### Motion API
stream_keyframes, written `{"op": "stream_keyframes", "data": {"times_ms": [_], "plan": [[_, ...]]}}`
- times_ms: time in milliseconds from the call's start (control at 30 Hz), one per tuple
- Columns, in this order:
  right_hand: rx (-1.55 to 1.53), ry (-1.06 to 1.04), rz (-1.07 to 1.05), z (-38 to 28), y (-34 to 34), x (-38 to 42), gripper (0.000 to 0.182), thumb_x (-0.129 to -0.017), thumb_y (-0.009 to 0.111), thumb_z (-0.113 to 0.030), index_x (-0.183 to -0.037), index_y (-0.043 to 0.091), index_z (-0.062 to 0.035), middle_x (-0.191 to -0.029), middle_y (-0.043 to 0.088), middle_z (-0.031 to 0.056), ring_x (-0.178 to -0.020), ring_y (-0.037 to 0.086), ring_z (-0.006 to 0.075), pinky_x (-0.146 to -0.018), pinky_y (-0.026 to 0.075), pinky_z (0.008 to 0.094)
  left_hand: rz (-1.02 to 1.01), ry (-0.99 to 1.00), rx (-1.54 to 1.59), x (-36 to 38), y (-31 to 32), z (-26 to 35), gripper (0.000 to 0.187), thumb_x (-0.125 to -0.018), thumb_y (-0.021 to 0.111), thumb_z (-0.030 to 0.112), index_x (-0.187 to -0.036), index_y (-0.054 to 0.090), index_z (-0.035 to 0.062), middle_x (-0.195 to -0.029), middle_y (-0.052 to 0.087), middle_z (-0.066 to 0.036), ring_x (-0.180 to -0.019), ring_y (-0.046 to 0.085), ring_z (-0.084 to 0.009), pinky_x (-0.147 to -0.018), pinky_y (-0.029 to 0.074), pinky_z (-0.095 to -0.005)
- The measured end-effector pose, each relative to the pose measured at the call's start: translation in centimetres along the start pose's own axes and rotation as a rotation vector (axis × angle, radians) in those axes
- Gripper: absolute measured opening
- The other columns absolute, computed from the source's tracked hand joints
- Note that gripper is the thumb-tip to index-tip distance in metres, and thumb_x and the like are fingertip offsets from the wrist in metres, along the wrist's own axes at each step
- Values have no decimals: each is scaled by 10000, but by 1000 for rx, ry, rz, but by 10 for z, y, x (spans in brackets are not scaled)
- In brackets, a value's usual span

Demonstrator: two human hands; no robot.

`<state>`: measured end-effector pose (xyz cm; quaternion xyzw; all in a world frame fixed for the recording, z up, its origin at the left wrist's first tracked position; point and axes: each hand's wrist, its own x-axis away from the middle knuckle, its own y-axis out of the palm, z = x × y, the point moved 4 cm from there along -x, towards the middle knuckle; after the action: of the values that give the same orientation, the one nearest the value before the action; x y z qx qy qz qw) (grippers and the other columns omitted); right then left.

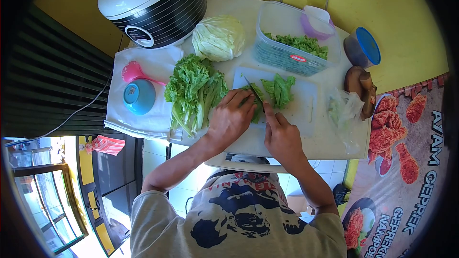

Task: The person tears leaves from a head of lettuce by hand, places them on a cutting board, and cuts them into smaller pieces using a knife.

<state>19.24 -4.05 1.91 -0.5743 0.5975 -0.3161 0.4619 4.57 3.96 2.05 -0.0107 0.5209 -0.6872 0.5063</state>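
Observation:
My right hand (283, 133) grips a knife (252, 88), with the index finger stretched along it and the blade pointing away and to the left. The handle is mostly hidden in my palm. My left hand (232, 113) holds lettuce leaves (258, 99) down with curled fingers, right beside the blade. These leaves lie on a white cutting board (300, 114). A separate piece of lettuce (279, 90) rests on the board to the right of the blade. Left of my left hand lies a bunch of whole leaf lettuce (195, 88).
Behind the board stand a cabbage (219, 38) and a clear plastic container (291, 63) of cut greens. A rice cooker (152, 9), blue bowl (139, 96) and pink ladle (131, 71) are left. A plastic bag (345, 110) and blue-lidded tub (362, 48) sit right.

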Motion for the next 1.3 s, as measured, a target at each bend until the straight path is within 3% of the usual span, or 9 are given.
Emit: {"op": "stream_keyframes", "data": {"times_ms": [233, 433, 533, 833, 1033, 1300], "plan": [[-39, 5, -22, 7, -7, 51, 654, -898, 644, -4, -1531, 480, -25, -810, 596, 100, -503, 587, 261, -474, 520, 381, -14, -15, -10, 0, -1, 2, 225, -874, 772, 82, -1077, 766, -16, -1110, 719, -132, -1054, 681, -314, -880, 590, -403], [-75, 109, -114, 2, -24, 75, 599, -929, 620, 37, -1513, 508, -33, -809, 650, 147, -568, 632, 308, -528, 536, 419, -25, -12, -10, 2, 1, 0, 239, -881, 769, 87, -1097, 752, -16, -1139, 706, -130, -1074, 674, -314, -892, 588, -406], [-135, 81, -34, 9, -26, 72, 600, -933, 639, -17, -1517, 508, -45, -763, 601, 98, -515, 603, 272, -490, 522, 402, -31, -12, 1, 1, 1, -1, 263, -883, 771, 94, -1121, 743, -14, -1164, 699, -135, -1090, 668, -322, -901, 587, -409], [-223, 150, 103, 13, -30, 48, 539, -981, 617, -32, -1509, 535, -97, -804, 650, 136, -574, 654, 304, -530, 537, 414, -36, -3, 20, -12, 1, -8, 401, -900, 766, 111, -1269, 664, -9, -1226, 674, -173, -1135, 646, -368, -958, 562, -444], [-269, 110, 30, 10, -21, 46, 567, -972, 635, -30, -1520, 538, -138, -802, 657, 119, -587, 663, 281, -547, 539, 404, 58, -102, 0, 0, -12, -6, 487, -891, 784, 151, -1331, 628, 11, -1205, 649, -190, -1100, 632, -390, -947, 534, -481], [-256, 92, -2, 11, -23, 41, 545, -966, 637, -27, -1498, 556, -109, -810, 664, 127, -588, 662, 290, -553, 538, 402, -76, -149, -51, 3, -11, -4, 533, -876, 785, 141, -1365, 593, 51, -1203, 655, -163, -1125, 593, -357, -985, 468, -471]]}}
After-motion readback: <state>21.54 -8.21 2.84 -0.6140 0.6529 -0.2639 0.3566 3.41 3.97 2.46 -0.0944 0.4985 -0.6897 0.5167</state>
